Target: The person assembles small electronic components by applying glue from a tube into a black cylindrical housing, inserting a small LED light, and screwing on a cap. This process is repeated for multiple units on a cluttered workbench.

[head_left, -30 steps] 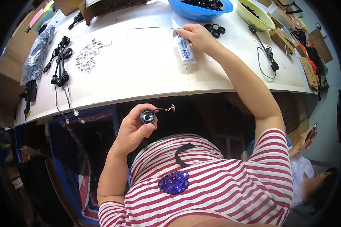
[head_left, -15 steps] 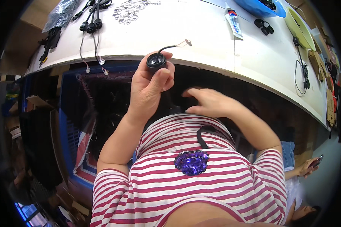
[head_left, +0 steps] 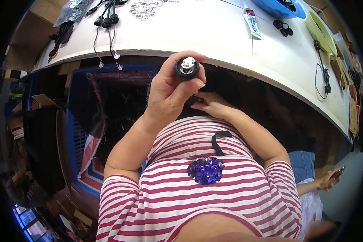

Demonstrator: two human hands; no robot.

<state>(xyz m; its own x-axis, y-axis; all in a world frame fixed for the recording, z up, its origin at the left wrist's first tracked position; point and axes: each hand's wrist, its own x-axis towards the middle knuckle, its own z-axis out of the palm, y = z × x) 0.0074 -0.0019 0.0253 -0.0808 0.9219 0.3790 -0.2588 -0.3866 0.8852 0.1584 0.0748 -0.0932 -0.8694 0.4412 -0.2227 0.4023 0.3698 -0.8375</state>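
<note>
My left hand is wrapped round a short black cylindrical housing, held up with its round mouth facing me. In that mouth sits a small whitish part with thin wires under it. Below the housing, close to my waist, my right hand has its fingers bent together around something dark. What the right fingers hold is too dark to make out, and the left hand hides part of it.
Beyond my hands runs a white table. On it lie black cables with wire ends over the edge, clear rings, a tube, black rings and a blue bowl. A lined blue crate stands at left; a person's hand holds a phone at right.
The wire that stuck out of the housing has drawn in, and its whitish end now sits in the mouth. My left hand moved slightly right; my right hand moved left, under the housing.
</note>
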